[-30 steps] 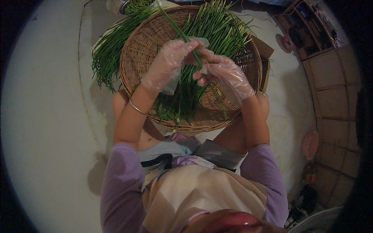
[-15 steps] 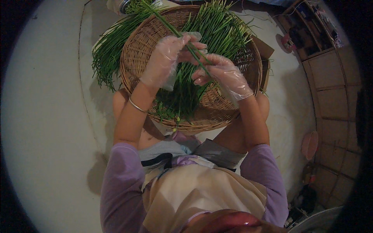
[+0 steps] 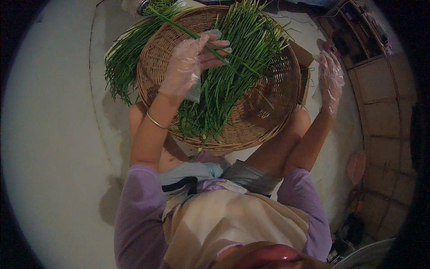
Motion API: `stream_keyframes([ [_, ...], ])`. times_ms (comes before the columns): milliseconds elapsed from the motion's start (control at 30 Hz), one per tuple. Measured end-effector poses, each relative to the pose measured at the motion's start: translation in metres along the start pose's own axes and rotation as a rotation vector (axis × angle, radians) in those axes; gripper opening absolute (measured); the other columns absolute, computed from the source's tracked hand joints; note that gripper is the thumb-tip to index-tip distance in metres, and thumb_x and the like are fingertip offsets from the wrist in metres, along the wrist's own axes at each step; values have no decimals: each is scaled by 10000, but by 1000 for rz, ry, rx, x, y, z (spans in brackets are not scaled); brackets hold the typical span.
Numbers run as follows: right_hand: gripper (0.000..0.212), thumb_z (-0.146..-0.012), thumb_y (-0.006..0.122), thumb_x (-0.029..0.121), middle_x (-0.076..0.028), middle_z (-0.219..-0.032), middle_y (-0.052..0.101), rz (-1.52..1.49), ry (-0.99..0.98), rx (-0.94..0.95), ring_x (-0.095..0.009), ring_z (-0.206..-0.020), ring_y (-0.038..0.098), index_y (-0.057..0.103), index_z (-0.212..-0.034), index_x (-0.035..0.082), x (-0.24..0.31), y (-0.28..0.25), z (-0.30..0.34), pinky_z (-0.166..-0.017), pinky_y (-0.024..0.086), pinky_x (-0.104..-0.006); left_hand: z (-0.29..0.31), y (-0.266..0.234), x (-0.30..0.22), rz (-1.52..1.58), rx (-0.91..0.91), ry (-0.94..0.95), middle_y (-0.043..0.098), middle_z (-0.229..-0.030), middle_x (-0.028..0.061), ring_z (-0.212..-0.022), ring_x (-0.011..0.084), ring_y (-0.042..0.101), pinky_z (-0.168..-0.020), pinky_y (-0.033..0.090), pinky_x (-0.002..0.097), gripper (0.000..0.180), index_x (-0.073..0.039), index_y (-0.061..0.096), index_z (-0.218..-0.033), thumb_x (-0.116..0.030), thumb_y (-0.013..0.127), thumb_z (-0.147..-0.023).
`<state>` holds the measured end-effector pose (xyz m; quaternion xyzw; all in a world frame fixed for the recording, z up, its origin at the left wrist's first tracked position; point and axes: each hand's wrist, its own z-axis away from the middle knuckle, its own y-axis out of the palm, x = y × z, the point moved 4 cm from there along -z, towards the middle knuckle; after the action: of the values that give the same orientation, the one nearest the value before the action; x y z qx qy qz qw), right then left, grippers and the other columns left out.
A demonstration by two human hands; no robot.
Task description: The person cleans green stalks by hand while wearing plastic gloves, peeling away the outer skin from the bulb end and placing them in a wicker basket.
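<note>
A large round wicker basket [image 3: 257,130] rests across my legs. A thick pile of long green chives [image 3: 235,67] lies in it, running from the far rim to the near left. Above the basket's left half, my left hand [image 3: 190,62], in a clear plastic glove, grips a few chive stalks [image 3: 181,28] that slant from upper left to lower right. My right hand [image 3: 331,83], gloved the same way, is out past the basket's right rim over the floor. Its fingers stretch away from me and nothing shows in them.
Another heap of chives [image 3: 127,58] lies beyond the basket's left rim. Behind the right rim stands a brown cardboard box [image 3: 301,56]. A wooden shelf [image 3: 354,33] and a tiled surface [image 3: 385,112] run along the right, with a pink round item [image 3: 357,167] beside them.
My right hand has let go of the stalks and swung right, out beyond the basket rim. The left hand still holds the stalks and has shifted slightly left.
</note>
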<state>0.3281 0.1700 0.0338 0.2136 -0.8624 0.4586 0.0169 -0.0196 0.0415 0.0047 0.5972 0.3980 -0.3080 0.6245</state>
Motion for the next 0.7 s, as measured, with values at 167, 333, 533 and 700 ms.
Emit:
stream_keyframes([
  [167, 406, -1002, 483, 320, -125, -1186, 655, -877, -2, 273, -240, -1153, 581, 615, -1223, 5, 73, 4, 17, -1014, 411, -357, 2, -7, -3, -38, -22, -24, 663, -1174, 141, -926, 178, 648, -798, 551, 316, 442, -16, 576, -1224, -357, 622, -945],
  [333, 344, -962, 574, 178, -98, -1141, 664, -1279, 97, 670, -173, -1099, 594, 603, -1243, -19, 118, 8, 41, -992, 437, -322, 1, -5, -2, -50, -5, -3, 666, -1166, 140, -927, 175, 651, -801, 550, 313, 459, -26, 577, -1229, -383, 619, -943],
  [533, 314, -915, 631, 82, -79, -1026, 671, -1255, 267, 761, -154, -951, 628, 618, -1211, -22, 130, 5, 42, -887, 494, -290, 5, -3, -5, -68, -38, 1, 670, -1161, 136, -914, 169, 665, -783, 557, 301, 463, -24, 573, -1238, -382, 612, -947],
  [700, 224, -919, 627, 76, -57, -900, 650, -1363, 220, 820, -145, -859, 614, 639, -1112, -37, 130, 12, 45, -786, 509, -297, 3, -3, -3, -74, -25, -1, 670, -1163, 137, -926, 172, 664, -795, 551, 298, 457, -24, 571, -1244, -372, 608, -950],
])
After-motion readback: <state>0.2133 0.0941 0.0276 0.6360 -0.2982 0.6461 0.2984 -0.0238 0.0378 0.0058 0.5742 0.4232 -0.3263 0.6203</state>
